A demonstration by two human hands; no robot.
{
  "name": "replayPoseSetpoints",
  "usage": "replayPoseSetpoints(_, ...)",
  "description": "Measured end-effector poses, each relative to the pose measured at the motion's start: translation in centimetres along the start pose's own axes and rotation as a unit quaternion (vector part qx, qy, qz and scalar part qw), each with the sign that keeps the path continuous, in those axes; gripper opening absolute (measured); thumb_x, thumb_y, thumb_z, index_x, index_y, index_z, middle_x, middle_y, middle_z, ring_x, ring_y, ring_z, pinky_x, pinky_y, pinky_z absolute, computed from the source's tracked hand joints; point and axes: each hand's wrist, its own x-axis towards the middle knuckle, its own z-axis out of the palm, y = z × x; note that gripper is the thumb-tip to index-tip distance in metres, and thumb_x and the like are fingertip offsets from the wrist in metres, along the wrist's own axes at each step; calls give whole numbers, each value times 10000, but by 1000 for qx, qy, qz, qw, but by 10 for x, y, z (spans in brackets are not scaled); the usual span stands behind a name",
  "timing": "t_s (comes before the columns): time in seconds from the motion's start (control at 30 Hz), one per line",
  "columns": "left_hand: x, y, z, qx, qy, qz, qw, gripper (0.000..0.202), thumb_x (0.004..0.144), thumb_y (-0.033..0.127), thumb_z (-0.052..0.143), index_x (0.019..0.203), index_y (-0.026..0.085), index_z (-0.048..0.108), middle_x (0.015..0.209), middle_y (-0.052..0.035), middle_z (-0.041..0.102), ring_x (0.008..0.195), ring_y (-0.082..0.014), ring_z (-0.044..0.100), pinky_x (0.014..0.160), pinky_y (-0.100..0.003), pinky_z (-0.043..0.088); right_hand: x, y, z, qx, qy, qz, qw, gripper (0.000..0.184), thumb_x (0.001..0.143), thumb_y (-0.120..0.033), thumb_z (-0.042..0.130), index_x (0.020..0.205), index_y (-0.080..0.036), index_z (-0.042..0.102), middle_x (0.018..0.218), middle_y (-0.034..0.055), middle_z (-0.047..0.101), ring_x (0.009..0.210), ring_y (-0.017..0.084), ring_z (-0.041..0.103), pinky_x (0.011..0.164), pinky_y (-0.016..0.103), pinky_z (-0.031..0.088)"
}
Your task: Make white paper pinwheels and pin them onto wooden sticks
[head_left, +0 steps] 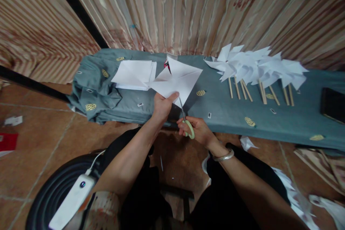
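My left hand [162, 106] pinches a white paper square [185, 79] near its lower edge, thumb on top. Slits run inward from the sheet's corners, and its flaps spread apart. In my right hand [199, 129] is a pair of scissors [189, 128] with pale green handles, the fingers in and around the loops. Their blades point up at the lower corner of the paper and meet it there. A stack of white paper sheets [133, 73] lies just left of the held sheet. Behind the held sheet a small red thing [166, 64] is partly hidden.
Several paper pinwheels on wooden sticks [250, 66] lie in a row at the right of the cloth-covered bench [226, 115]. A dark flat object [332, 105] rests at its right end. A pleated curtain [172, 10] hangs behind. Paper scraps [247, 143] lie on the floor.
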Motion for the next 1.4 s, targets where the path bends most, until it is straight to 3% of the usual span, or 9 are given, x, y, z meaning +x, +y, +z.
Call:
replayPoseSetpoints(0.33,2,0,-1,-16,3,-9,1000,384,522,245,749,892,154,697,794,-26,722,733,-184,646,767,-317,503,1,2,0,-14,11,-4,1000,473,636,-618,775,740,-174,653,565,-18,634,506,78,517,487,208,396)
replayPoseSetpoints(0.53,-1,3,1,-13,3,-12,1000,289,533,225,719,811,160,675,750,-7,702,679,-161,624,715,-287,491,0,1,0,-17,16,-6,1000,456,633,-612,780,715,-181,655,552,-17,628,500,86,519,491,223,403)
replayPoseSetpoints(0.87,-3,3,1,-5,-7,-12,1000,323,518,236,735,828,167,677,778,-11,712,709,-164,631,756,-298,501,2,4,-1,-44,16,-29,999,435,689,-614,738,735,-191,648,565,-15,633,505,93,512,502,231,409)
replayPoseSetpoints(1.0,-9,3,2,6,-15,-26,1000,287,513,228,736,786,169,668,736,5,697,668,-148,606,696,-270,482,4,6,-4,-63,22,-47,997,395,731,-579,722,765,-191,657,595,-11,657,538,98,536,549,233,433)
replayPoseSetpoints(1.4,-14,3,3,27,-22,-29,999,221,527,227,710,733,174,652,714,11,680,648,-145,587,660,-264,465,5,5,-4,-59,49,-26,997,414,682,-584,756,775,-197,639,608,-14,665,549,112,573,540,237,456)
